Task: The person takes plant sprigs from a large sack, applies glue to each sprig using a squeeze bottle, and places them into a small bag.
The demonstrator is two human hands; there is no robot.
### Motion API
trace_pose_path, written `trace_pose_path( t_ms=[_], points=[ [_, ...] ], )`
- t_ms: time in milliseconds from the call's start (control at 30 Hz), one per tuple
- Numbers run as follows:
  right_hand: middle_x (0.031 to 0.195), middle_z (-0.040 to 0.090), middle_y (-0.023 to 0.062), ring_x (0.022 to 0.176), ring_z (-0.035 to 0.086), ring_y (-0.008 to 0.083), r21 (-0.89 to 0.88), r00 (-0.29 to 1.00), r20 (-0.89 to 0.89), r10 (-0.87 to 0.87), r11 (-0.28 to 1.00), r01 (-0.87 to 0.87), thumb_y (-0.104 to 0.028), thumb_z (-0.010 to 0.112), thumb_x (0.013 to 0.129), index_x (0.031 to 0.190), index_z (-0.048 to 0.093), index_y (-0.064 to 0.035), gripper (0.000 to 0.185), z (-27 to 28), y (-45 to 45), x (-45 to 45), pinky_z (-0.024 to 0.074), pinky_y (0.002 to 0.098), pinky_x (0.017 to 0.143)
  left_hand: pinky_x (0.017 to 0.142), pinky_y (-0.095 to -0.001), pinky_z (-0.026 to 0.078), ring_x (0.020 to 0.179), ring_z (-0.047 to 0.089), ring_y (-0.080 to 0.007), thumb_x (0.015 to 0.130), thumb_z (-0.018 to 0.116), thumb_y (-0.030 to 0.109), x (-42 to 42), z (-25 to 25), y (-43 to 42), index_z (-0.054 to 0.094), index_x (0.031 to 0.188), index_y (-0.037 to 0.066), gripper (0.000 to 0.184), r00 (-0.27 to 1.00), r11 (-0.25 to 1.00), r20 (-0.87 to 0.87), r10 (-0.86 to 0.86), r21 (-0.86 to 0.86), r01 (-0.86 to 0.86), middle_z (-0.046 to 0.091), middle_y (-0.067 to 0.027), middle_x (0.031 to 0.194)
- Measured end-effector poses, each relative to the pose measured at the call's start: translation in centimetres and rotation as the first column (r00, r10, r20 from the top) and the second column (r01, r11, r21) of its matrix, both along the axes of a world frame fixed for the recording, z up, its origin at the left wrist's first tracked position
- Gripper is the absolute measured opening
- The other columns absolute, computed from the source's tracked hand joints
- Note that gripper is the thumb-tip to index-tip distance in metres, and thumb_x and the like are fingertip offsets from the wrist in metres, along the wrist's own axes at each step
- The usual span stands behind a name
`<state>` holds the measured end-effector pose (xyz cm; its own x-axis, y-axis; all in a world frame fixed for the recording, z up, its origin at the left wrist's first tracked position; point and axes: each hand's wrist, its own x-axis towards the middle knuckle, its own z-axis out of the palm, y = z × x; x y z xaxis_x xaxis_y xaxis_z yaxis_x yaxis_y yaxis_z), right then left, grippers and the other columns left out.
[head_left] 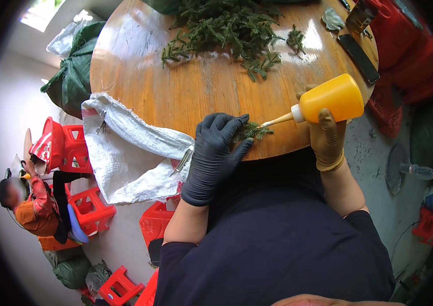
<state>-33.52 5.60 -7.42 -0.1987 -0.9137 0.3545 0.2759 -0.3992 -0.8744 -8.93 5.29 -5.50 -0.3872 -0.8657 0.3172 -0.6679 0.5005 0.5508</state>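
Note:
My left hand (215,153), in a black glove, pinches a small green artificial pine sprig (252,131) near the table's front edge. In a tan glove, my right hand (327,136) is wrapped round a yellow squeeze bottle (335,99), tilted so its long nozzle points left. The nozzle tip meets the sprig's end, or nearly so; whether it touches I cannot tell. Some whitish stuff shows at the tip. Farther back on the round wooden table (140,81) lies a heap of similar green sprigs (226,30), with one loose sprig (295,40) to its right.
A white woven sack (119,163) hangs over the table's left edge, a metal clip on it. At the right edge lie a phone (358,58) and a brown glass (362,16). Red stools (91,209) and a seated person (38,204) are at left; a fan (397,168) stands right.

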Motion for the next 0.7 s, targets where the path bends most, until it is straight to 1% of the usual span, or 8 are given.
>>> trace_pose_path(
  t_ms=[267, 433, 500, 567, 600, 667, 700],
  points=[
    [0.123, 0.061, 0.0146, 0.111, 0.064, 0.0282, 0.016, 0.998, 0.027, -0.059, 0.998, 0.059, -0.031, 0.069, 0.093, 0.131, 0.051, -0.0019, 0.051, -0.1, 0.7, -1.8, 0.0484, 0.0449, 0.100, 0.094, -0.0420, 0.041, 0.105, 0.056, -0.0314, 0.075, 0.080, 0.015, -0.1, -0.2, 0.0, 0.069, 0.119, 0.007, 0.045, 1.000, 1.000, 0.002, 0.011, -0.018, -0.011, 0.063, -0.0094, 0.101],
    [0.122, 0.061, 0.0149, 0.111, 0.064, 0.0288, 0.017, 0.993, 0.076, -0.092, 0.996, 0.091, -0.030, 0.068, 0.094, 0.133, 0.050, -0.0026, 0.051, -0.8, 1.0, -2.7, 0.0505, 0.0436, 0.099, 0.093, -0.0421, 0.042, 0.105, 0.056, -0.0311, 0.075, 0.080, 0.015, -0.2, -0.1, 0.0, 0.070, 0.117, 0.008, 0.045, 1.000, 1.000, 0.007, 0.013, -0.022, -0.012, 0.063, -0.0093, 0.100],
    [0.122, 0.061, 0.0151, 0.111, 0.064, 0.0292, 0.008, 0.993, 0.070, -0.100, 0.995, 0.099, -0.030, 0.068, 0.094, 0.133, 0.049, -0.0030, 0.051, -0.8, 1.2, -3.1, 0.0512, 0.0433, 0.098, 0.093, -0.0422, 0.042, 0.105, 0.056, -0.0310, 0.075, 0.080, 0.015, -0.2, -0.1, 0.0, 0.070, 0.117, 0.008, 0.045, 1.000, 1.000, 0.011, 0.011, -0.024, -0.011, 0.063, -0.0092, 0.100],
    [0.123, 0.061, 0.0152, 0.112, 0.064, 0.0296, -0.004, 0.992, 0.063, -0.107, 0.994, 0.107, -0.029, 0.067, 0.095, 0.134, 0.049, -0.0033, 0.051, -0.9, 1.5, -3.5, 0.0519, 0.0431, 0.098, 0.092, -0.0423, 0.043, 0.103, 0.057, -0.0311, 0.074, 0.080, 0.012, -0.1, -0.2, 0.0, 0.070, 0.116, 0.007, 0.043, 1.000, 1.000, -0.004, 0.013, -0.029, -0.013, 0.064, -0.0096, 0.099],
    [0.123, 0.061, 0.0152, 0.112, 0.064, 0.0299, 0.014, 0.989, 0.090, -0.118, 0.993, 0.117, -0.029, 0.067, 0.095, 0.134, 0.049, -0.0036, 0.051, -1.1, 1.7, -3.8, 0.0524, 0.0429, 0.097, 0.092, -0.0423, 0.043, 0.103, 0.057, -0.0311, 0.074, 0.080, 0.012, -0.1, -0.4, 0.0, 0.070, 0.116, 0.007, 0.043, 1.000, 0.999, -0.004, 0.013, -0.031, -0.013, 0.064, -0.0096, 0.099],
    [0.124, 0.061, 0.0152, 0.113, 0.064, 0.0301, 0.029, 0.985, 0.118, -0.127, 0.992, 0.124, -0.029, 0.067, 0.095, 0.135, 0.049, -0.0039, 0.050, -1.0, 1.8, -4.1, 0.0528, 0.0428, 0.097, 0.086, -0.0414, 0.046, 0.097, 0.060, -0.0299, 0.075, 0.080, 0.009, 0.0, -0.9, 0.1, 0.070, 0.114, 0.007, 0.040, 0.997, 0.997, -0.079, 0.013, -0.076, -0.019, 0.066, -0.0079, 0.094],
    [0.124, 0.061, 0.0152, 0.113, 0.064, 0.0300, 0.039, 0.981, 0.152, -0.120, 0.993, 0.115, -0.029, 0.067, 0.095, 0.135, 0.049, -0.0042, 0.051, -0.9, 1.9, -4.2, 0.0533, 0.0426, 0.097, 0.086, -0.0414, 0.046, 0.097, 0.060, -0.0299, 0.075, 0.080, 0.009, 0.3, -0.8, 0.2, 0.070, 0.114, 0.007, 0.040, 0.997, 0.997, -0.078, 0.014, -0.080, -0.020, 0.066, -0.0079, 0.094]
  ],
)
